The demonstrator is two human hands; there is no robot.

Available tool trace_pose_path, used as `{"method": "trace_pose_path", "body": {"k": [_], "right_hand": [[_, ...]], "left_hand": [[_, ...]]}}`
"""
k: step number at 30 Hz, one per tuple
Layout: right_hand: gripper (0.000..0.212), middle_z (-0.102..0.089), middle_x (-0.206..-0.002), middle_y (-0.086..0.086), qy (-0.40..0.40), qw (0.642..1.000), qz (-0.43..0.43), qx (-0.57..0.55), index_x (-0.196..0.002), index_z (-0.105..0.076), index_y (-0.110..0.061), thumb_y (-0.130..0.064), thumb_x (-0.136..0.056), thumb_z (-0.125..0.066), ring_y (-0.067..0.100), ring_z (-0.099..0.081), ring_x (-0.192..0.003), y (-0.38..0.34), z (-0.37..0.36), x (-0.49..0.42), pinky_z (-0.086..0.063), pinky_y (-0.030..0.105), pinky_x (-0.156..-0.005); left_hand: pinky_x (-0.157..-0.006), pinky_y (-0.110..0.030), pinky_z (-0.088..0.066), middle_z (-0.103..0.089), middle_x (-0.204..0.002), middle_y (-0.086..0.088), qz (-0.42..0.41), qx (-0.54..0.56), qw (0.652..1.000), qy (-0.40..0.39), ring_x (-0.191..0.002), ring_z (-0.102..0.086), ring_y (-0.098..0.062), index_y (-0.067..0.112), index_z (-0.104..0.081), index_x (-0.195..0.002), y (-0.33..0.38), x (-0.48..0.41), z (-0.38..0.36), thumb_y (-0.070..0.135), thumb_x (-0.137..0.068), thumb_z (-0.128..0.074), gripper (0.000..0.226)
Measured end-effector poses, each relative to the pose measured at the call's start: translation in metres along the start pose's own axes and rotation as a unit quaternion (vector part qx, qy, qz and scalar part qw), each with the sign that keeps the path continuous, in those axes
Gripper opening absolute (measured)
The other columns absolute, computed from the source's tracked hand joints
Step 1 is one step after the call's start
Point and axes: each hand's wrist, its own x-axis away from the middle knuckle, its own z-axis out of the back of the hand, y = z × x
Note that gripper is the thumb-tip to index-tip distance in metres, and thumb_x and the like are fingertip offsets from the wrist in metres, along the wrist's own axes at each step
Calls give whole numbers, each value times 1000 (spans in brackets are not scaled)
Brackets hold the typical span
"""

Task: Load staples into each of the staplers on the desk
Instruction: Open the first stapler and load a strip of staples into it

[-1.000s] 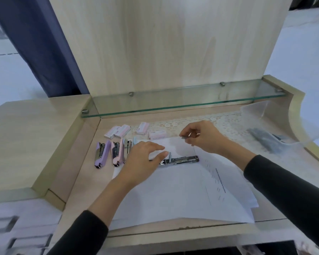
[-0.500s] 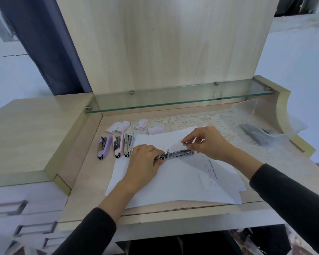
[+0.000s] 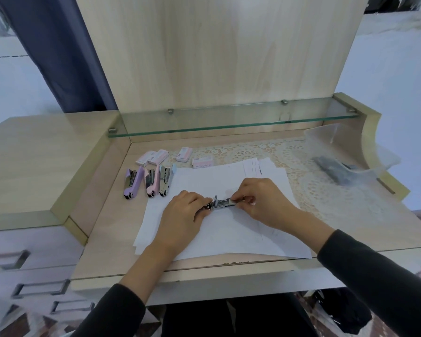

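Item under work: the open stapler [image 3: 219, 204]. It lies on the paper sheets [image 3: 229, 237] at mid-desk, between your two hands, long axis left to right, with its metal channel exposed.

Grip: your left hand [image 3: 180, 212] is curled over the hinge end and pins it to the paper. Your right hand [image 3: 263, 203] pinches a pale staple strip [image 3: 233, 202] at the channel's right end; whether the strip is already seated is too small to tell.

Handling, as judged: the stapler is light, rigid metal and likely to skate on loose paper, so keep the hold at the hinge end, clear of the spring pusher. The strip is stiff but brittle and will probably snap if bent; take it by its long sides, keep it level and slide it in rather than pressing down.

Awaiting: a purple stapler [image 3: 131, 182], a pink stapler [image 3: 151, 182] and a pale blue stapler [image 3: 165, 181] lie side by side just left of the sheets; the staple boxes [image 3: 203, 162] lie behind them.

Change noted: a second ago your right hand was lifted behind the stapler, well clear of it — it is now down at the channel's right end; your left hand, then spread flat, is now curled on the hinge end; your head has tipped down, so more of the desk's front edge shows.
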Motion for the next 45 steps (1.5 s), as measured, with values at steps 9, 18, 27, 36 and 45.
{"method": "trace_pose_path", "body": {"k": [9, 18, 27, 36, 45], "right_hand": [[14, -67, -84, 10, 16, 999, 37, 12, -89, -73, -6, -3, -77, -66, 11, -47, -64, 1, -3, -8, -39, 23, -65], [14, -69, -79, 8, 15, 999, 42, 12, -86, -74, -9, -3, -73, -69, 14, -51, -57, 4, -5, -11, -45, 25, -61], [13, -70, -68, -2, 57, 996, 74, 5, -74, -74, -16, -7, -66, -72, 7, -51, -58, 11, -14, -8, -38, 9, -55], [10, -71, -74, 1, 63, 996, 71, -1, -73, -75, -15, -12, -67, -67, 9, -55, -66, 19, -20, -8, -39, 17, -59], [13, -69, -94, -1, 64, 997, 40, 10, -80, -75, -18, -10, -70, -73, 14, -46, -74, 26, -15, -3, -28, 13, -63]], "left_hand": [[-69, -21, -36, -68, -77, -2, 8, -18, 1000, 6, -76, -44, -11, 11, -71, -90, -2, 1, -2, 18, -74, -62, 19], [-69, -21, -35, -68, -79, 0, 8, -13, 1000, -2, -76, -43, -10, 12, -71, -91, -1, 1, -2, 29, -80, -46, 32], [-68, -23, -35, -69, -78, 1, -4, -12, 1000, 5, -75, -44, -9, 13, -71, -90, -4, 1, -3, 29, -80, -46, 31], [-68, -19, -32, -68, -75, 2, -13, -13, 1000, 20, -74, -44, -9, 13, -72, -86, -4, -1, -4, 27, -78, -48, 28], [-69, -19, -30, -69, -75, 3, -15, -20, 999, 22, -75, -44, -8, 14, -72, -85, -4, -1, -5, 27, -78, -48, 28]]}}
